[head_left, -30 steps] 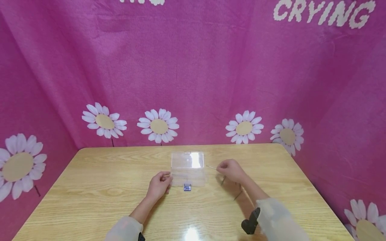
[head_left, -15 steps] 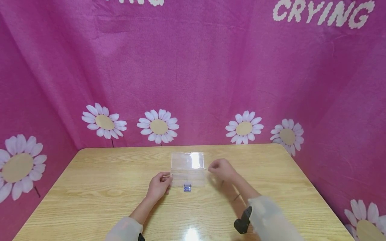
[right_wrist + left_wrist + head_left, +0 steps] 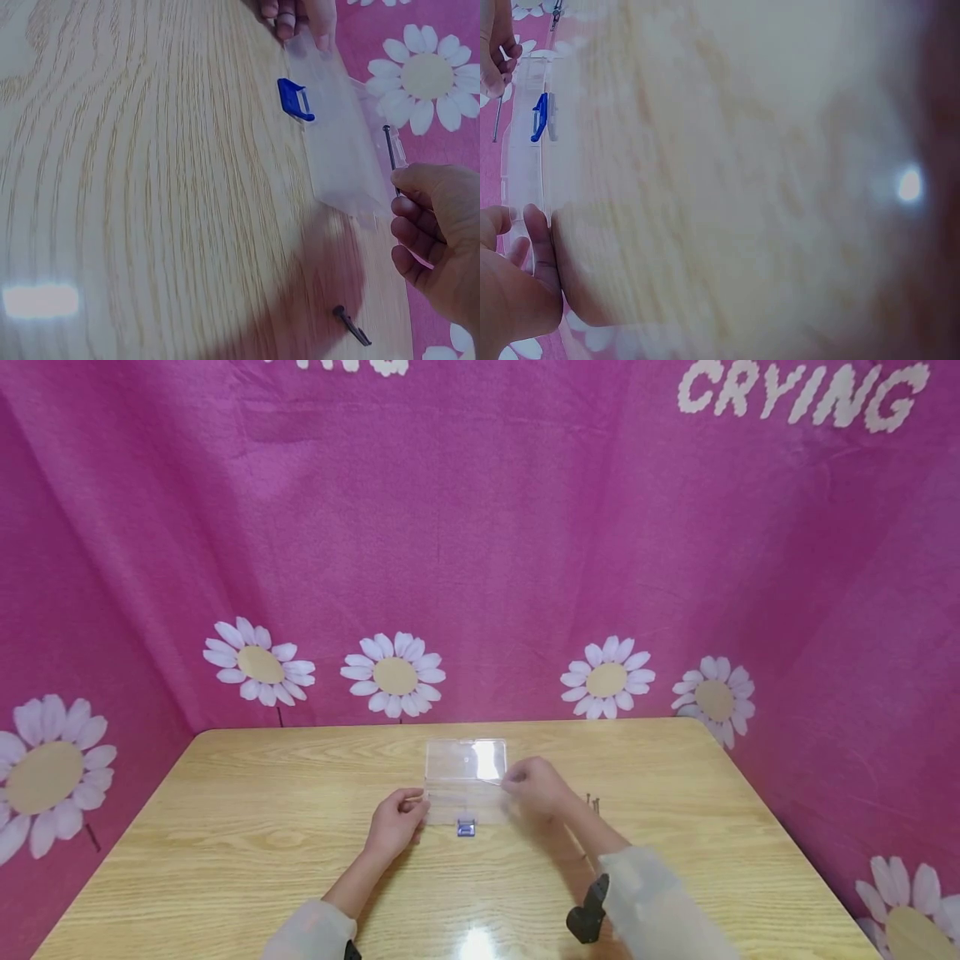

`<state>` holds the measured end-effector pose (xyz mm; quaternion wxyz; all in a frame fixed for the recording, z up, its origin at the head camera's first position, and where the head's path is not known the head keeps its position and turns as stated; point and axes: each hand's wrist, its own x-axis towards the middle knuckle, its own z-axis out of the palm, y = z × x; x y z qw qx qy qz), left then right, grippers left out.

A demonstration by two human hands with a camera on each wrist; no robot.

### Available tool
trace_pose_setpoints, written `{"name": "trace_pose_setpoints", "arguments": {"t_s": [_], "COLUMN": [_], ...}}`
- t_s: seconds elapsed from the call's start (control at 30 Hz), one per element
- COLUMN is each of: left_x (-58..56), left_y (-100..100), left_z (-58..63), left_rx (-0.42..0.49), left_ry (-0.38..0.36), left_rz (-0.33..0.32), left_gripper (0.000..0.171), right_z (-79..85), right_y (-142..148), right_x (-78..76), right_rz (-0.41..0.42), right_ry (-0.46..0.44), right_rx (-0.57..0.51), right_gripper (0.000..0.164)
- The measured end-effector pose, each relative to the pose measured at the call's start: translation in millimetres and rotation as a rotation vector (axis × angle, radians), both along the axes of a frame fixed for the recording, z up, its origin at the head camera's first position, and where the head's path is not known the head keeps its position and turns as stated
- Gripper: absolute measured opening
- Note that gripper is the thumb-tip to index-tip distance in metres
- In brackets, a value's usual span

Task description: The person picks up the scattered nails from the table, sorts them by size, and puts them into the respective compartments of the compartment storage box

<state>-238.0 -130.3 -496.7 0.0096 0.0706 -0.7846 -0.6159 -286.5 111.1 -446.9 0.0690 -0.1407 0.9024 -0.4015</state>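
A clear plastic box [image 3: 450, 810] lies on the table with its lid [image 3: 450, 760] raised at the back and a blue latch [image 3: 466, 827] at the front. My left hand [image 3: 397, 818] holds the box's left end between thumb and fingers, also seen with the left hand [image 3: 521, 285] in the left wrist view. My right hand [image 3: 536, 783] is at the box's right side and pinches a long dark nail [image 3: 390, 150] between thumb and fingertip. The nail's head end points over the box, while part of its shaft is hidden in the fingers.
More nails [image 3: 350, 326] lie on the wooden table [image 3: 262, 827] to the right of the box, partly hidden by the right forearm. A pink curtain [image 3: 480, 568] with white flowers surrounds the table's back and sides.
My right hand has moved left with the nail, from the right of the box to its right edge. The left hand and the box have stayed in place.
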Motion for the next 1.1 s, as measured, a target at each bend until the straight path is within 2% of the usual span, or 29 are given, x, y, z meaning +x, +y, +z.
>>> {"name": "trace_pose_setpoints", "arguments": {"t_s": [0.4,0.5,0.67,0.87,1.1], "left_x": [-2.0,-1.8,-1.0,0.6,0.1], "left_y": [0,0,0,0,0], "left_z": [-1.9,-2.2,-2.3,-2.7,-1.3], "left_rx": [-0.007,-0.012,-0.011,-0.020,-0.012], "left_ry": [0.007,0.006,0.000,0.001,-0.001], "left_rz": [0.004,0.003,0.002,0.002,-0.001], "left_gripper": [0.032,0.032,0.032,0.033,0.032], "right_z": [-3.1,-0.7,3.6,0.7,-2.3], "right_y": [-14,-17,-22,-31,-41], "right_x": [0.6,3.3,6.0,6.7,2.9], "right_rz": [0.010,0.016,0.036,0.024,0.069], "right_ry": [-0.046,-0.086,-0.095,-0.129,-0.066], "right_rx": [-0.073,-0.094,-0.110,-0.158,-0.104], "right_gripper": [0.011,0.013,0.017,0.017,0.015]}}
